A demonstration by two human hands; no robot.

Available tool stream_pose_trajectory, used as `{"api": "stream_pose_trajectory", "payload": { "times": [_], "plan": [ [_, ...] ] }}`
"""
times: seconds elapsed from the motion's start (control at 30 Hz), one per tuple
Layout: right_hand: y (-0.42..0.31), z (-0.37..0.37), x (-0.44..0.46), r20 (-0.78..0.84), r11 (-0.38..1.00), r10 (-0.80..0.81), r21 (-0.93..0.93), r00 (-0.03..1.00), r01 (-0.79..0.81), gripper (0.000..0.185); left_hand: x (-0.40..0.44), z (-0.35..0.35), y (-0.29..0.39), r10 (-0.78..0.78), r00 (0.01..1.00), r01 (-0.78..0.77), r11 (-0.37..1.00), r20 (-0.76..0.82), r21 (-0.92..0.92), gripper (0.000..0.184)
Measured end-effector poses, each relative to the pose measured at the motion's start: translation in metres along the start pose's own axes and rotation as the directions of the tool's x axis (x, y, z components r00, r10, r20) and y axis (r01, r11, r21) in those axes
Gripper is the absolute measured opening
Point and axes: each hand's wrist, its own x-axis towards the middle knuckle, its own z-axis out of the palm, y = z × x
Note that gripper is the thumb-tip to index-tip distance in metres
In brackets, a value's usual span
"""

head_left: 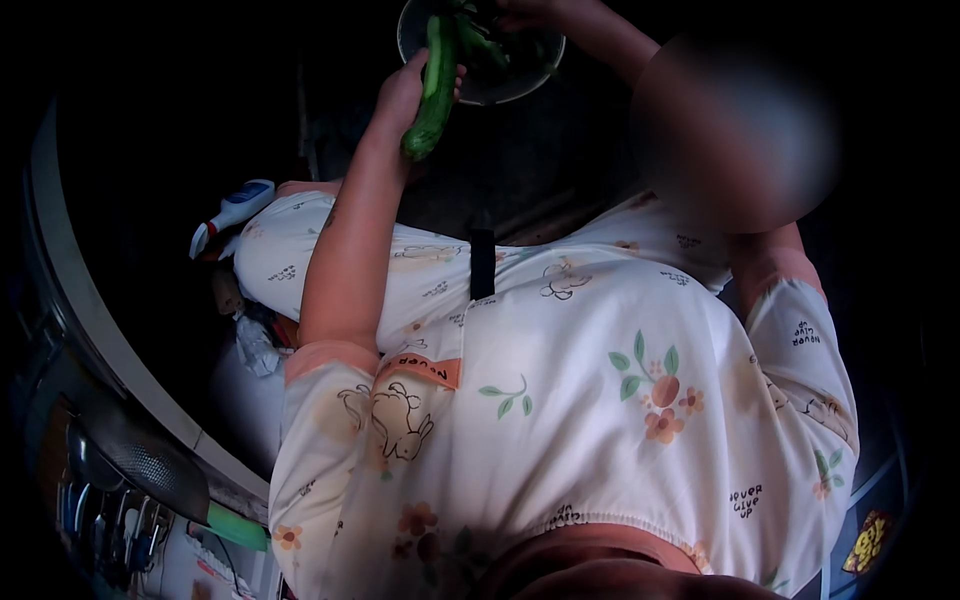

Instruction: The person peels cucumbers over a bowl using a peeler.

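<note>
My left hand is closed round a long green cucumber, held lengthwise with its rounded end toward me. A paler strip, apparently peeled, runs along the upper part of the cucumber. Beyond it is a round bowl with a light rim, cut off by the top edge of the view. Dark green pieces lie inside the bowl. Over its far side, my right hand is dim and partly out of frame. Its fingers are too dark to read, and I cannot make out whether it holds anything.
By my left knee stands a white and blue spray bottle, with a crumpled plastic bag nearer me. At lower left are a metal strainer and several utensils. A pale curved edge runs along the left.
</note>
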Motion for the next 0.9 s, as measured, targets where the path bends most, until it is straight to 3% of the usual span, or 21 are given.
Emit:
{"api": "stream_pose_trajectory", "payload": {
  "times": [0.03,0.13,0.17,0.23,0.27,0.3,0.4,0.5,0.57,0.63,0.7,0.8,0.9],
  "plan": [
    [-0.008,0.004,-0.005,0.015,0.995,0.008,0.1,1.0,-0.01,0.018,0.0,0.0,0.0,-0.012,1.0,0.013,0.999,0.013,-0.037,0.04],
    [-0.021,0.014,-0.015,0.112,1.0,-0.016,0.001,0.994,0.016,0.018,-0.007,0.004,0.004,-0.03,0.999,0.03,1.0,-0.019,-0.005,0.037],
    [-0.021,0.019,-0.019,0.228,0.997,0.012,0.07,0.974,-0.028,0.018,-0.01,0.007,0.005,-0.029,0.999,0.029,1.0,-0.02,-0.005,0.037],
    [-0.026,0.035,-0.034,0.406,0.999,0.021,0.026,0.913,-0.035,0.018,-0.025,0.019,0.009,0.129,0.992,-0.127,0.98,-0.005,0.153,0.034],
    [-0.026,0.041,-0.04,0.423,0.998,0.047,-0.057,0.905,-0.026,0.017,-0.029,0.021,0.011,0.128,0.992,-0.126,0.98,-0.005,0.153,0.034],
    [-0.024,0.048,-0.045,0.435,0.997,0.04,0.037,0.9,-0.062,0.019,-0.031,0.023,0.012,0.09,0.996,-0.087,0.985,-0.013,0.15,0.034],
    [-0.018,0.036,-0.035,0.429,1.0,0.015,0.012,0.903,-0.023,0.019,-0.031,0.026,0.009,0.029,0.999,-0.028,0.997,-0.019,0.071,0.034],
    [-0.018,0.021,-0.016,0.321,0.995,0.034,-0.097,0.946,-0.002,0.018,-0.021,0.018,0.003,-0.018,0.999,0.018,1.0,0.028,-0.003,0.037],
    [-0.013,-0.001,-0.004,0.143,0.992,0.01,-0.126,0.99,0.008,0.016,-0.019,0.013,-0.001,-0.06,0.995,0.061,0.998,0.074,-0.001,0.039],
    [-0.002,-0.019,0.012,0.035,0.989,0.011,-0.148,0.999,-0.006,0.013,-0.015,0.012,-0.001,-0.012,0.996,0.002,0.994,0.093,0.108,0.042],
    [0.006,-0.02,0.014,0.025,0.997,0.04,-0.063,0.999,-0.038,0.013,-0.013,0.011,-0.002,-0.013,0.996,0.003,0.993,0.086,0.115,0.043],
    [0.015,-0.01,0.015,0.022,0.988,0.006,-0.151,1.0,-0.003,0.013,-0.011,0.008,-0.006,0.003,0.999,-0.011,0.983,0.047,0.182,0.044],
    [0.004,-0.01,0.013,-0.002,0.994,0.007,-0.113,1.0,-0.007,0.014,-0.007,0.005,-0.004,0.021,0.999,-0.028,0.962,0.029,0.27,0.044]
  ]
}}
